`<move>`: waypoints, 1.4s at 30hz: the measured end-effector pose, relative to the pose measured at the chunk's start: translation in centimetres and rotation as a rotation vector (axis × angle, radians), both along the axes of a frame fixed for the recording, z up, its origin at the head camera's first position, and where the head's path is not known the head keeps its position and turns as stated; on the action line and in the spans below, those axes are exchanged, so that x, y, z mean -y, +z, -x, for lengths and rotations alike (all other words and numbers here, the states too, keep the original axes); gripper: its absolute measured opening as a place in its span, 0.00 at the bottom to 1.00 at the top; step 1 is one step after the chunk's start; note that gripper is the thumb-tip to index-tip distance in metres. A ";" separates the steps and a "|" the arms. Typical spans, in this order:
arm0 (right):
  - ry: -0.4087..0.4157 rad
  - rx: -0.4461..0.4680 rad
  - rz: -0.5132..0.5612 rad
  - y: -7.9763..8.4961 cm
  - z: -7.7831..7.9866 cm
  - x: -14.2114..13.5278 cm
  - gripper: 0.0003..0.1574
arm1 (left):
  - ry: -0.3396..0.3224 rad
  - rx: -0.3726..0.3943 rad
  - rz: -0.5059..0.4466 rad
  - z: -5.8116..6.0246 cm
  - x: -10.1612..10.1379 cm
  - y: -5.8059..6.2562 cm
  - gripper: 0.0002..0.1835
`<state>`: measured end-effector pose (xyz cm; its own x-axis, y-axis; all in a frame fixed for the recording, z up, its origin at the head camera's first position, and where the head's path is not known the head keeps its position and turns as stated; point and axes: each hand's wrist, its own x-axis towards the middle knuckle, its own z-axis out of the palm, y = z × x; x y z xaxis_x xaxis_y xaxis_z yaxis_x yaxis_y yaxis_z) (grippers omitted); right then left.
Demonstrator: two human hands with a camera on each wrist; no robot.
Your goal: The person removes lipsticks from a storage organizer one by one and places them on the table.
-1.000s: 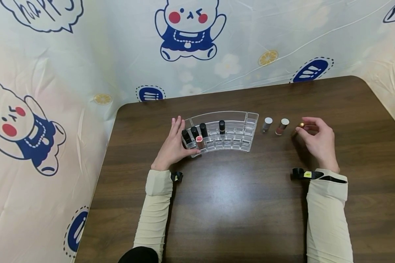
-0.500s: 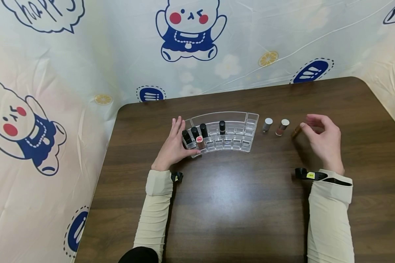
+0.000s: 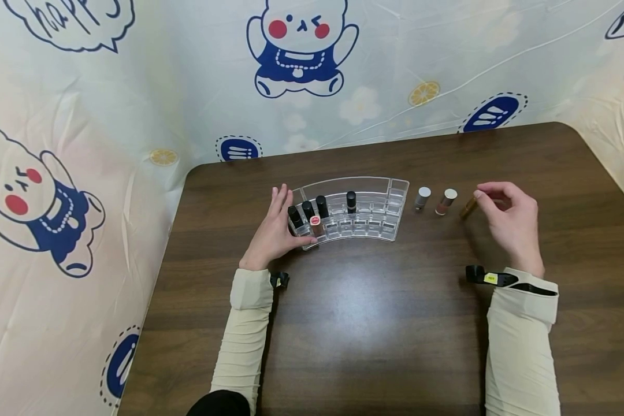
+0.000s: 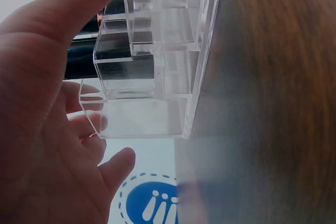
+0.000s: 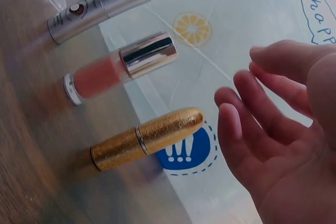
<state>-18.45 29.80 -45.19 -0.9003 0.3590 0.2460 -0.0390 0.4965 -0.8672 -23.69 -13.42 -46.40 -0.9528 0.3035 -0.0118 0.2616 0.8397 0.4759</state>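
My left hand (image 3: 273, 231) grips the left end of a clear, curved, tiered lipstick organizer (image 3: 351, 184), thumb at its front edge and fingers behind. In the organizer stand several black-capped tubes (image 3: 320, 205) and a red-topped tube (image 3: 316, 225) in the front row. My right hand (image 3: 512, 222) holds nothing, its fingers loosely bent beside an upright gold lipstick (image 5: 147, 137) on the table. In the right wrist view the fingertips are apart from it. A silver-capped pinkish lip gloss tube (image 5: 100, 77) and a silver tube (image 5: 100, 9) stand left of the gold lipstick.
The dark wooden table (image 3: 343, 323) ends at a patterned curtain (image 3: 187, 75) at the back and left. Wrist cameras are strapped over both sleeves (image 3: 520, 346). A black rounded thing (image 3: 221, 403) shows at the bottom edge.
My right hand has let go of the gold lipstick and drawn back to the right, leaving it standing. The left hand stays on the organizer.
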 end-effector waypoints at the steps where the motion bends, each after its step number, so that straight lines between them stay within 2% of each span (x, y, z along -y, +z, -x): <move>1: 0.018 0.001 -0.008 0.0 0.0 0.1 0.18 | 0.000 -0.001 0.000 0.0 0.0 0.0 0.67; 11: 0.128 -0.008 -0.030 1.0 0.0 2.2 0.15 | -0.006 -0.010 0.002 0.1 0.1 -0.2 0.67; 21: 0.292 -0.053 -0.087 1.4 0.8 5.8 0.12 | 0.000 -0.006 0.003 0.1 0.3 -0.1 0.67; 32: 0.445 -0.060 -0.166 1.1 1.9 9.3 0.09 | 0.000 -0.009 -0.015 0.1 0.2 -0.3 0.68; 42: 0.577 -0.090 -0.194 0.9 3.1 12.7 0.12 | 0.000 -0.019 -0.012 0.1 0.3 -0.3 0.67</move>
<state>-21.50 17.10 -44.29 -0.9088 -0.2391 0.3420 -0.4173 0.5219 -0.7440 -23.78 -13.68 -46.72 -0.9528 0.3035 0.0100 0.2707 0.8339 0.4810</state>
